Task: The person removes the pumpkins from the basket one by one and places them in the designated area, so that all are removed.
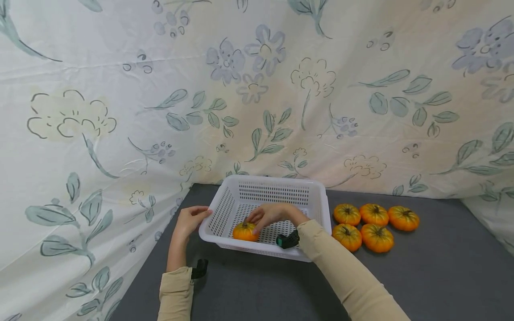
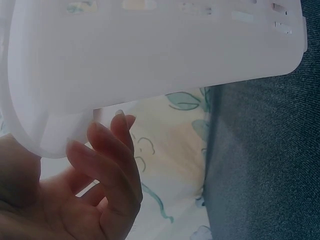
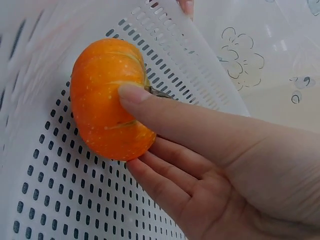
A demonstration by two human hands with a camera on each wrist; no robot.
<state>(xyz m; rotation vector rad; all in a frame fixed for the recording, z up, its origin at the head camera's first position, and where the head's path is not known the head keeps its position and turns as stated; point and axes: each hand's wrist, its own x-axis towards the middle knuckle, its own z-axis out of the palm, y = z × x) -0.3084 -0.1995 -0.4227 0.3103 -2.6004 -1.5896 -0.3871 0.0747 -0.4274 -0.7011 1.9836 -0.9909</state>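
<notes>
A small orange pumpkin [image 1: 244,232] sits in the near left part of a white perforated plastic basket [image 1: 265,255]. My right hand [image 1: 270,214] reaches into the basket and grips this pumpkin. In the right wrist view the thumb presses on the pumpkin [image 3: 107,100] beside its dark stem, with the other fingers under its side. At the basket's left end, my left hand [image 1: 192,221] holds the rim. The left wrist view has the thumb at the rim's outer edge and the fingers [image 2: 112,165] curled beneath it.
Several more orange pumpkins [image 1: 374,215] stand in two rows on the dark grey table [image 1: 441,258], just right of the basket. A white floral cloth [image 1: 257,89] hangs behind the table and along its left side.
</notes>
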